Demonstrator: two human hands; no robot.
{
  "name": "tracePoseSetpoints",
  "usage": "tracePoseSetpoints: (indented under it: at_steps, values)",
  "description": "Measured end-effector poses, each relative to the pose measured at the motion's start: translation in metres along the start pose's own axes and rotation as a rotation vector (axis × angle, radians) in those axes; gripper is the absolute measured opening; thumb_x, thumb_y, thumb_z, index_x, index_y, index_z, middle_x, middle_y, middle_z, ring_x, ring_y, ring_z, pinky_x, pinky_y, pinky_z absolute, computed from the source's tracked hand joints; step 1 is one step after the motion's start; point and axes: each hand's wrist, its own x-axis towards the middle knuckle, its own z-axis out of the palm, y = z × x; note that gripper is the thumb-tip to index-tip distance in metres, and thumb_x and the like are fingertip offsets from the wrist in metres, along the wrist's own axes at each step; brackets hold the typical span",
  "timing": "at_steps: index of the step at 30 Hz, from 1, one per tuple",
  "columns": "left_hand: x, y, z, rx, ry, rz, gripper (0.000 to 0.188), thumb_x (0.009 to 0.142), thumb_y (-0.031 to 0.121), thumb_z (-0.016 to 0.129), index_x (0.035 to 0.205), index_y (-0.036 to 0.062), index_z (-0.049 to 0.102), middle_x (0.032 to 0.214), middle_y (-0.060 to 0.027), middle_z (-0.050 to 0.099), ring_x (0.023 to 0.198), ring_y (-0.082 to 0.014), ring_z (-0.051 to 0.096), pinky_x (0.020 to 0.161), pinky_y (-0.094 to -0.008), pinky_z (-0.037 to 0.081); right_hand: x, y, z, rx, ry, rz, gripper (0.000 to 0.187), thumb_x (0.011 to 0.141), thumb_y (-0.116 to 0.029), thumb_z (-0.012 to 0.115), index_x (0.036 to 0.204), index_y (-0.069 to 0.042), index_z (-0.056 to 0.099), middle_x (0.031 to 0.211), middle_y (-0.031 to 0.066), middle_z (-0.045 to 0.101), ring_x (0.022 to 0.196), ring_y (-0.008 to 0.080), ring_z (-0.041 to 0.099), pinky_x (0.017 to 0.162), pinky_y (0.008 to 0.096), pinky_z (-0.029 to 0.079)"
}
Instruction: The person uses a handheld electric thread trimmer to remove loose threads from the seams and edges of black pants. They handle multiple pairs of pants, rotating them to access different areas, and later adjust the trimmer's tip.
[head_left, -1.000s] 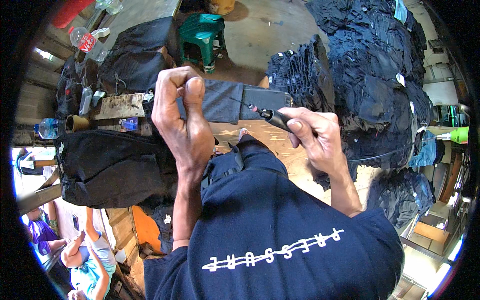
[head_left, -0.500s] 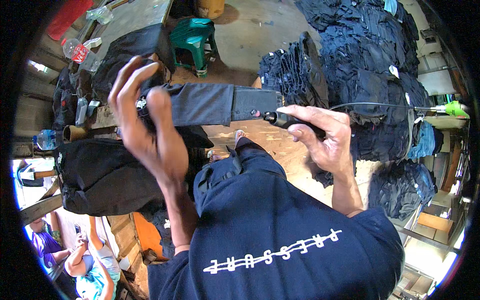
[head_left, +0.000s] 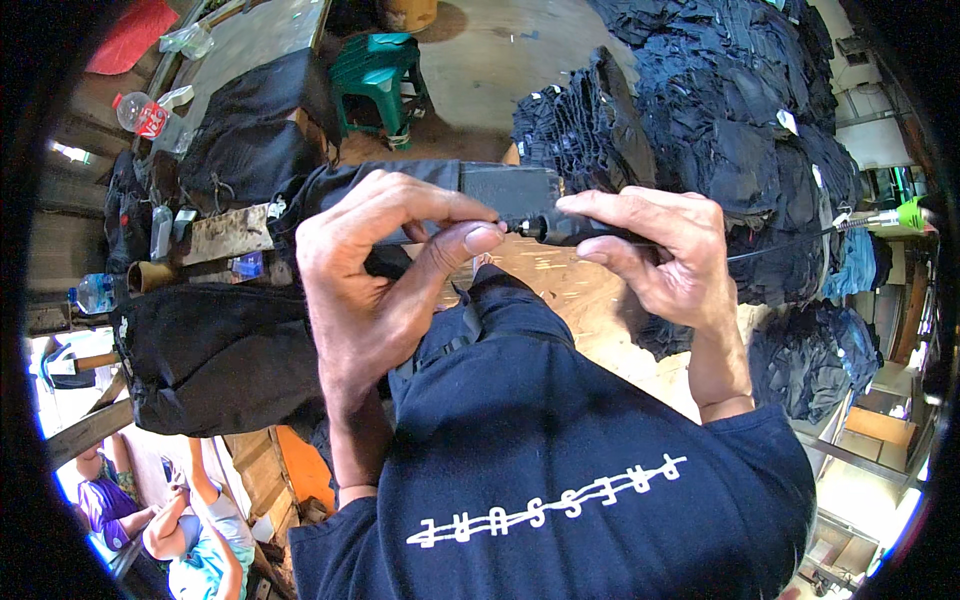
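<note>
My right hand [head_left: 672, 255] is wrapped round a black handheld rotary tool [head_left: 590, 232], its metal tip pointing left. My left hand [head_left: 375, 255] has its thumb and forefinger pinched together at the tool's tip; the small piece between them is mostly hidden. Just beyond both hands, a dark trouser leg [head_left: 400, 174] lies over a narrow dark board [head_left: 508, 186], whose bare end shows. A thin black cable [head_left: 780, 247] runs from near my right hand toward a bright green fitting [head_left: 910, 216] at the right.
Dark folded garments [head_left: 720, 120] are heaped high at the far right. A green plastic stool [head_left: 375, 80] stands far off, left of centre. Black cloth [head_left: 215, 350] lies at the left, near water bottles [head_left: 97, 294]. Two people [head_left: 205, 530] sit at the lower left.
My left hand, raised with fingers apart before, has come right and down to pinch the tool's tip. The right hand keeps hold of the tool and has shifted slightly right.
</note>
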Motion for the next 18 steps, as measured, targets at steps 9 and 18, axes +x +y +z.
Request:
tracePoseSetpoints:
  at_steps: [9, 18]
  values:
    - [-0.003, -0.015, -0.002, 0.036, -0.255, -0.143, 0.015, 0.080, 0.008, 0.088, 0.087, 0.0014, 0.076, 0.084, -0.0062, 0.073, 0.081, -0.0177, 0.066, 0.076, -0.0311, 0.047, -0.009, 0.009, -0.003, -0.232, -0.079, -0.122, 0.047, 0.077, -0.026, 0.093, 0.118, -0.009, 0.082, 0.077, 0.0068, 0.071, 0.060, 0.0229, 0.065, 0.054, 0.0349, 0.051]
    - [-0.021, -0.024, 0.020, 0.323, -0.201, -0.102, 0.013, 0.087, 0.005, 0.080, 0.095, 0.0010, 0.070, 0.086, -0.0131, 0.069, 0.078, -0.0313, 0.067, 0.074, -0.0423, 0.051, -0.015, 0.024, -0.011, -0.444, -0.174, -0.242, 0.048, 0.079, -0.030, 0.092, 0.123, -0.015, 0.081, 0.076, 0.0013, 0.065, 0.065, 0.0200, 0.064, 0.057, 0.0334, 0.051]
